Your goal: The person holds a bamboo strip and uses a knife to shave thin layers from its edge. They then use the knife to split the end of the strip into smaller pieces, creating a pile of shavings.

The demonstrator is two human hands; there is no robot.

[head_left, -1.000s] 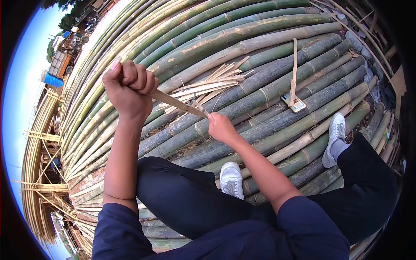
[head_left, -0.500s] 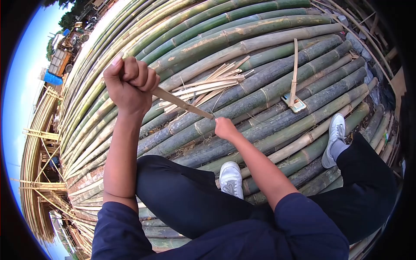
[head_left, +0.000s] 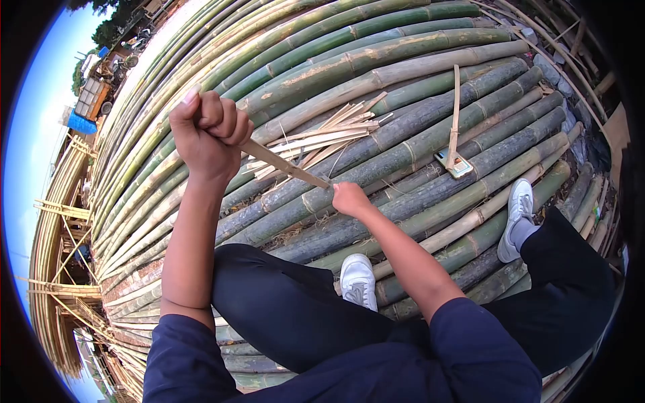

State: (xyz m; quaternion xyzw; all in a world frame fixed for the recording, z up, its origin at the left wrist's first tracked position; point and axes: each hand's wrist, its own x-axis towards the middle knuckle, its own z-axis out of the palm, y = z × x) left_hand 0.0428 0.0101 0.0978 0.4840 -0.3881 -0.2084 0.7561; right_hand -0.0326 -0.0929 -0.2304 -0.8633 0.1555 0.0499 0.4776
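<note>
My left hand (head_left: pixel 211 134) is a raised fist, its fingers wrapped round one end of a flat bamboo strip (head_left: pixel 285 164). The strip slants down to the right, where my right hand (head_left: pixel 351 199) is closed on its other end. Just behind the strip, a loose pile of thin split bamboo pieces (head_left: pixel 329 138) lies on the bamboo poles (head_left: pixel 376 144). What the inside of each fist looks like is hidden.
A phone (head_left: pixel 459 166) lies on the poles to the right, with another bamboo strip (head_left: pixel 455 101) across it. My white shoes (head_left: pixel 358 279) rest on the poles. Bamboo stacks (head_left: pixel 50 289) stand at left; a truck (head_left: pixel 92 97) is beyond.
My left hand has shifted slightly right and down with its end of the bamboo strip. My right hand has stayed almost in place, still closed on the strip.
</note>
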